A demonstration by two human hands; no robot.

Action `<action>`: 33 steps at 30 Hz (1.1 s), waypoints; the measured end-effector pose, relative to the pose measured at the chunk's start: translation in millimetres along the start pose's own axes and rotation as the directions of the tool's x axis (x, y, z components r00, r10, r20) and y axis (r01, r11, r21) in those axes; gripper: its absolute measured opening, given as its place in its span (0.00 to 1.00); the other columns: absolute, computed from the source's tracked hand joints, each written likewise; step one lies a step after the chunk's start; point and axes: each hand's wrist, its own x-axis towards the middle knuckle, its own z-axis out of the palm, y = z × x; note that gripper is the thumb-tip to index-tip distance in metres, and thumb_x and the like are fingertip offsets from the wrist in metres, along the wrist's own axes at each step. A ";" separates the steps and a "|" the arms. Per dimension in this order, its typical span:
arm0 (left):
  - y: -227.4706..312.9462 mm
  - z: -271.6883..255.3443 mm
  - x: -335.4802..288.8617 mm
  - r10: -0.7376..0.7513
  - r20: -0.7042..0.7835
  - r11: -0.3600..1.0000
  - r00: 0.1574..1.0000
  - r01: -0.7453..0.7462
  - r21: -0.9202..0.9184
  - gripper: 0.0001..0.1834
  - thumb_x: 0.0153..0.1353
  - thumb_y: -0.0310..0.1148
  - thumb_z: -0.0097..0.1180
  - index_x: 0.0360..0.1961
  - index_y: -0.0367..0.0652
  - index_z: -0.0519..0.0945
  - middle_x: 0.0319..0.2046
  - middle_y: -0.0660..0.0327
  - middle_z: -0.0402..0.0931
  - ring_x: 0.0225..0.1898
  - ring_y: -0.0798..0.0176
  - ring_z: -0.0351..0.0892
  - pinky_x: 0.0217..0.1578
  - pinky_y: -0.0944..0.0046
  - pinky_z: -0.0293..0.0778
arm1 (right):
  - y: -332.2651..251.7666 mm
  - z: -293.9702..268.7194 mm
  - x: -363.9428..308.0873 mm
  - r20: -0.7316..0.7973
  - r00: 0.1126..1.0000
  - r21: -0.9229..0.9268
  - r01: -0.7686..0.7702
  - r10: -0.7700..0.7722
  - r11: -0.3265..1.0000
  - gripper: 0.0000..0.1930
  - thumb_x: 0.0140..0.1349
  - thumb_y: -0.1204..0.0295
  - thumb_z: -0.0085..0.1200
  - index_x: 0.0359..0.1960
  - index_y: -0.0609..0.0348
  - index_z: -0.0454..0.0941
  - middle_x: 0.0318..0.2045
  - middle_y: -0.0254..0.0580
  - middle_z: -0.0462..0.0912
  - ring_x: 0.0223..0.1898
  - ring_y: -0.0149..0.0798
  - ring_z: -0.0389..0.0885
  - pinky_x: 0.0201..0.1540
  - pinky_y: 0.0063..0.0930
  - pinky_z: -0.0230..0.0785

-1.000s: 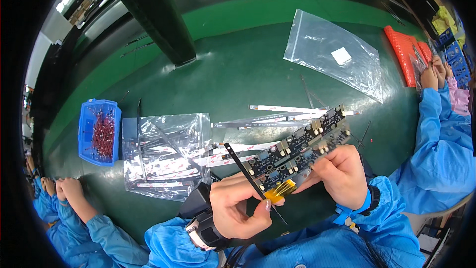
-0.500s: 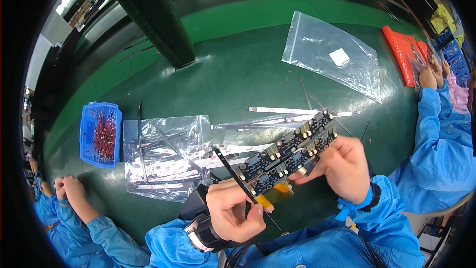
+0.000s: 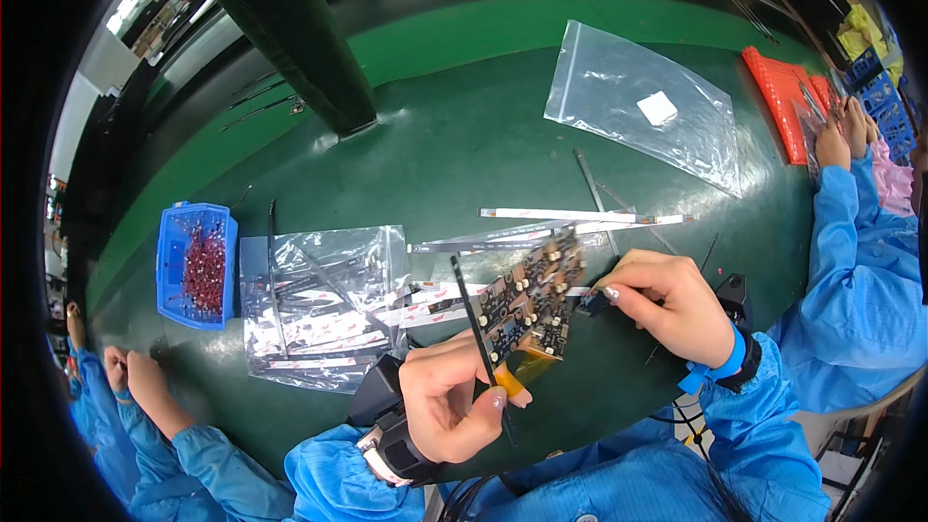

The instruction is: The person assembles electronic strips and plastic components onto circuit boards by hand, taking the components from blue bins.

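Note:
My left hand (image 3: 449,401) pinches the left edge strip of a black circuit board panel (image 3: 527,295), with the thumb in front. The panel is tilted above the table and carries rows of small cream and metal components. A yellow-orange film piece (image 3: 527,362) shows at its lower side. Close to the panel's right side, my right hand (image 3: 677,314) is closed in a pinch on a small dark component piece (image 3: 592,303). Whether that piece still touches the panel is hard to tell. Flat ribbon cables (image 3: 561,216) lie loose behind the panel.
A clear bag of ribbon cables (image 3: 329,319) lies left of my hands, beside a blue bin (image 3: 169,271) of small red parts. Farther back are a clear zip bag (image 3: 619,87), a green post (image 3: 290,48) and red packaging (image 3: 773,101). Co-workers' hands (image 3: 145,382) are at both sides.
The panel has turned more edge-on and now leans with its right end up and away. My right hand has drawn back to the right from the panel, with the small dark piece showing at its fingertips.

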 end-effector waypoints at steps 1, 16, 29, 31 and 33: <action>-0.2 1.2 0.5 -0.001 0.001 1.000 1.000 0.001 0.000 0.08 0.39 0.18 0.44 0.21 0.31 0.76 0.24 0.54 0.78 0.29 0.63 0.74 0.37 0.67 0.69 | 5.0 4.1 -1.5 -0.052 0.995 -0.021 0.088 -0.089 0.996 0.05 0.52 0.77 0.54 0.31 0.62 0.79 0.24 0.45 0.76 0.21 0.39 0.75 0.26 0.28 0.67; -1.1 -1.8 0.4 -0.028 0.072 0.999 0.997 0.029 -0.018 0.08 0.46 0.19 0.44 0.25 0.30 0.76 0.27 0.53 0.78 0.28 0.64 0.76 0.34 0.67 0.72 | -25.2 17.1 -0.4 -0.068 0.628 -0.533 0.634 -0.775 0.560 0.15 0.33 0.76 0.54 0.27 0.68 0.78 0.29 0.43 0.79 0.21 0.32 0.74 0.18 0.21 0.67; -3.3 10.4 8.3 -0.268 0.076 0.910 0.960 0.278 -0.308 0.13 0.58 0.19 0.36 0.43 0.29 0.70 0.30 0.55 0.76 0.27 0.69 0.74 0.30 0.73 0.70 | -26.9 26.2 7.4 -0.182 0.512 -0.588 0.628 -0.840 0.510 0.09 0.33 0.77 0.58 0.19 0.66 0.73 0.30 0.49 0.80 0.26 0.38 0.79 0.26 0.25 0.72; -5.5 7.6 8.4 -0.273 0.080 0.890 0.959 0.283 -0.358 0.11 0.59 0.20 0.37 0.41 0.30 0.70 0.27 0.58 0.74 0.24 0.72 0.69 0.26 0.75 0.64 | -25.4 29.2 6.3 -0.199 0.534 -0.567 0.621 -0.822 0.541 0.08 0.34 0.78 0.58 0.18 0.65 0.72 0.31 0.49 0.79 0.28 0.40 0.80 0.28 0.27 0.73; -5.5 7.6 8.3 -0.278 0.081 0.867 0.957 0.286 -0.408 0.10 0.59 0.20 0.38 0.39 0.31 0.71 0.25 0.61 0.72 0.21 0.75 0.64 0.23 0.76 0.59 | -25.5 31.4 5.6 -0.175 0.556 -0.552 0.628 -0.813 0.549 0.07 0.37 0.79 0.57 0.19 0.66 0.72 0.31 0.50 0.79 0.31 0.41 0.81 0.34 0.32 0.74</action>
